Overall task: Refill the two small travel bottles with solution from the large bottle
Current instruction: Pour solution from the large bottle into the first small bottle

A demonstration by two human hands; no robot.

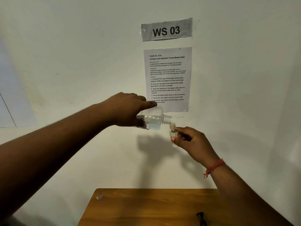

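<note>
My left hand [128, 110] grips the large clear bottle [154, 119], which lies tipped on its side in the air with its open neck pointing right. Clear liquid sits in its lower half. The neck touches the mouth of a small clear travel bottle [173, 134], held upright and slightly tilted by my right hand [193, 142]. Both bottles are uncapped and raised well above the table, in front of the white wall. A second small bottle is not in view.
A brown wooden table [146, 207] fills the bottom centre, with a small white scrap [99, 196] near its far left corner and a black object [201, 218] at the lower edge. A "WS 03" sign [166, 29] and a task sheet [167, 79] hang on the wall.
</note>
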